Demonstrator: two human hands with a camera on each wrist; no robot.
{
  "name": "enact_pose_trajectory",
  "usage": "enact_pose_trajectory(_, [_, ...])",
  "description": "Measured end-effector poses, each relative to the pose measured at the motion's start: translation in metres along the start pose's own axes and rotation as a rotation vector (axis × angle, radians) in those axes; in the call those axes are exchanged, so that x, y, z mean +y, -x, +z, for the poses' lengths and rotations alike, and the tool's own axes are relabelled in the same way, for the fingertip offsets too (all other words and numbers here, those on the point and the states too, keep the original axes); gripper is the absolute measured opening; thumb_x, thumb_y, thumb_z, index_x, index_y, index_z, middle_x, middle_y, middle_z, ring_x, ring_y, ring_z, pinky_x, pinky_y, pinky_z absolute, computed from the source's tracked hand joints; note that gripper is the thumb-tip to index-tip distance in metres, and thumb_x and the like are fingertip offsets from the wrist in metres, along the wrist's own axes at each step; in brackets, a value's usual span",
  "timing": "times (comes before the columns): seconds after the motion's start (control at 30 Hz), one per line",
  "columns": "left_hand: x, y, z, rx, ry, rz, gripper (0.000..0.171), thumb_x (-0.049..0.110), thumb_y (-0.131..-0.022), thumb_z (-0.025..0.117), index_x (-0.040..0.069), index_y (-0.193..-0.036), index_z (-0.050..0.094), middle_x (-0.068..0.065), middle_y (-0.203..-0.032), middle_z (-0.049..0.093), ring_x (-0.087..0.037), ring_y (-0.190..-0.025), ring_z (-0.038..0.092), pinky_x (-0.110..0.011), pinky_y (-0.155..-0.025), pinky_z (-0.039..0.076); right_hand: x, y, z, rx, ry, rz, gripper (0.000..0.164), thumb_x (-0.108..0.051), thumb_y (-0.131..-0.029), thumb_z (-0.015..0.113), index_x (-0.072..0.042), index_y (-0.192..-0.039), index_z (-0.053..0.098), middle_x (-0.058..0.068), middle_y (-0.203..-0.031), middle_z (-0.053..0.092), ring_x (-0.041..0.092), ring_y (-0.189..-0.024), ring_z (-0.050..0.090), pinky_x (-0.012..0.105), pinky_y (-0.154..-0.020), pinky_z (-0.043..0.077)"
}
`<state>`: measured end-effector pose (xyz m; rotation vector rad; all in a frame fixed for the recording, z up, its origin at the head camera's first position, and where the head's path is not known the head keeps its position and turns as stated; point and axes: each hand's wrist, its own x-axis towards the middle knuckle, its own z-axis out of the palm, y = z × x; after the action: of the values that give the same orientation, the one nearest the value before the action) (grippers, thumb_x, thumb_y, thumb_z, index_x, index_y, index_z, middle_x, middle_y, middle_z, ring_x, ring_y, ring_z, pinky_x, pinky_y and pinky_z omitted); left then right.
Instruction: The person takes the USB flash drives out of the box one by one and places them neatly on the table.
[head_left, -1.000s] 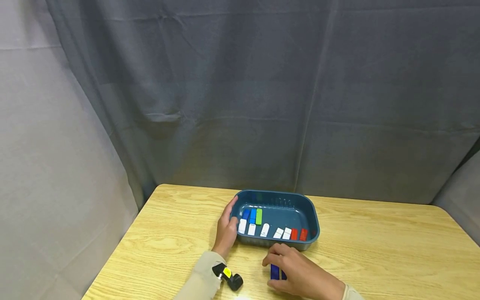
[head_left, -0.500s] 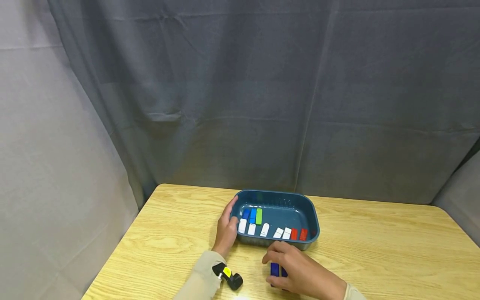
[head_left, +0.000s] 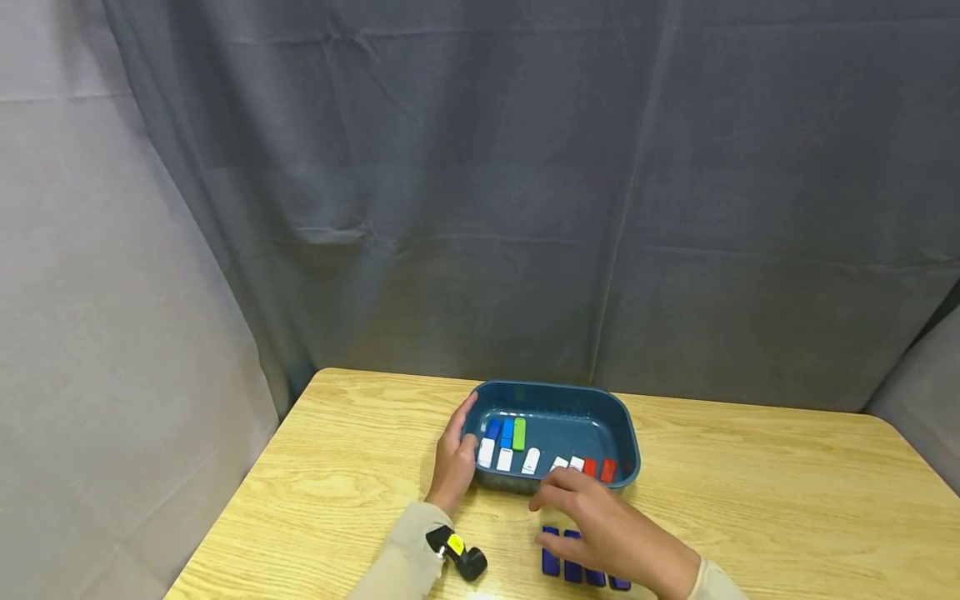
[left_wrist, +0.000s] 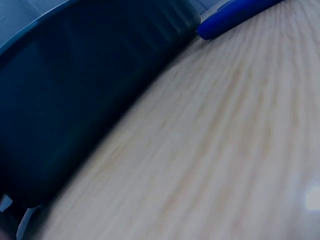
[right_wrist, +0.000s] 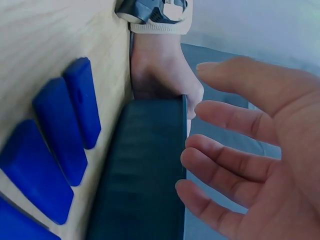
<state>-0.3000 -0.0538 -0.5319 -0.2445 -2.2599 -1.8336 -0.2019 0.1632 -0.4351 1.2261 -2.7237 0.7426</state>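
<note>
My left hand [head_left: 452, 462] holds the left end of a dark teal rectangular bin [head_left: 600, 396], with fingers along its outer side and the thumb at the rim. My right hand [head_left: 592, 525] hovers over the table by the bin's front wall, fingers loosely bent and holding nothing. Partly under it in the head view is a row of several flat blue sticks [head_left: 551, 562], shaped like USB flash drives. The right wrist view shows these blue sticks [right_wrist: 60, 127] side by side on the table, in front of the bin [right_wrist: 142, 170].
Inside the bin lie similar small sticks: white ones [head_left: 531, 460] along the front, a green one [head_left: 519, 434] beside blue ones [head_left: 492, 429], and red ones [head_left: 608, 470] at the right. A black wrist camera [head_left: 465, 560] sits on my left sleeve. Grey curtains [head_left: 480, 208] stand behind the wooden table [head_left: 337, 467].
My right hand has moved slightly up and away from the blue sticks toward the bin, uncovering more of their row. The left hand and the bin stay in place.
</note>
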Motion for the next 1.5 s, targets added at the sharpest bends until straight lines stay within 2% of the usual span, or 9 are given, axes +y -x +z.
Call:
enact_pose_trajectory(0.13, [0.0,0.0,0.0,0.005,0.005,0.009,0.063,-0.003,-0.091,0.04,0.025,-0.148,0.039,0.005,-0.152,0.036,-0.021,-0.143,0.027,-0.051,-0.115,0.019,0.004,-0.003,-0.002,0.062,0.023,-0.033,0.024,-0.042,-0.088,0.066,-0.021,-0.1,0.069,-0.01,-0.099,0.058,0.002,-0.086,0.054,0.02,-0.072,0.053])
enact_pose_trajectory(0.27, [-0.001,0.0,-0.001,0.005,0.011,0.022,0.063,-0.003,-0.091,0.04,0.023,-0.147,0.04,0.004,-0.152,0.037,-0.021,-0.143,0.027,-0.051,-0.115,0.018,0.009,-0.004,-0.004,0.122,0.061,-0.065,0.019,-0.031,-0.083,0.075,-0.021,-0.098,0.067,-0.011,-0.098,0.056,0.003,-0.085,0.053,0.02,-0.07,0.051])
enact_pose_trajectory(0.37, [-0.001,0.0,-0.001,0.005,0.004,0.025,0.062,-0.002,-0.09,0.04,0.023,-0.147,0.04,0.004,-0.152,0.037,-0.021,-0.143,0.027,-0.05,-0.115,0.019,0.013,-0.007,-0.007,0.143,0.075,-0.067,0.02,-0.028,-0.081,0.077,-0.021,-0.097,0.067,-0.01,-0.1,0.056,0.004,-0.085,0.053,0.021,-0.07,0.051])
enact_pose_trajectory(0.53, [-0.001,-0.001,-0.001,-0.004,-0.015,-0.005,0.062,0.002,-0.091,0.04,0.025,-0.148,0.039,0.01,-0.152,0.036,-0.016,-0.142,0.027,-0.047,-0.115,0.021,0.018,-0.013,-0.012,0.097,0.065,0.008,0.019,-0.034,-0.084,0.073,-0.022,-0.098,0.067,-0.011,-0.102,0.056,0.006,-0.09,0.054,0.025,-0.074,0.053])
enact_pose_trajectory(0.7, [-0.002,-0.001,0.0,-0.006,-0.017,-0.024,0.062,0.003,-0.091,0.04,0.027,-0.148,0.038,0.012,-0.152,0.035,-0.014,-0.142,0.027,-0.046,-0.115,0.021,0.024,-0.019,-0.015,0.074,0.063,0.053,0.017,-0.03,-0.084,0.074,-0.023,-0.098,0.068,-0.011,-0.101,0.057,0.004,-0.09,0.054,0.026,-0.076,0.053])
enact_pose_trajectory(0.97, [-0.003,-0.001,0.0,0.0,-0.016,-0.025,0.062,0.002,-0.091,0.04,0.027,-0.148,0.039,0.01,-0.152,0.036,-0.016,-0.143,0.027,-0.048,-0.115,0.021,0.033,-0.026,-0.016,0.079,0.068,0.064,0.017,-0.029,-0.084,0.073,-0.023,-0.099,0.069,-0.008,-0.1,0.059,0.004,-0.087,0.054,0.024,-0.073,0.052])
enact_pose_trajectory(1.33, [-0.002,-0.001,0.0,0.002,-0.016,-0.027,0.063,0.002,-0.091,0.04,0.028,-0.148,0.039,0.01,-0.152,0.035,-0.016,-0.142,0.027,-0.049,-0.115,0.021,0.045,-0.035,-0.016,0.056,0.1,0.059,0.019,-0.024,-0.084,0.074,-0.019,-0.102,0.069,-0.006,-0.103,0.06,0.009,-0.09,0.058,0.028,-0.075,0.054])
enact_pose_trajectory(1.5, [-0.002,-0.001,0.001,0.006,-0.023,-0.029,0.063,0.001,-0.091,0.04,0.028,-0.148,0.039,0.011,-0.152,0.036,-0.015,-0.142,0.027,-0.048,-0.115,0.021,0.049,-0.04,-0.017,0.044,0.115,0.07,0.02,-0.026,-0.084,0.074,-0.02,-0.102,0.07,-0.006,-0.102,0.06,0.007,-0.088,0.056,0.024,-0.074,0.053])
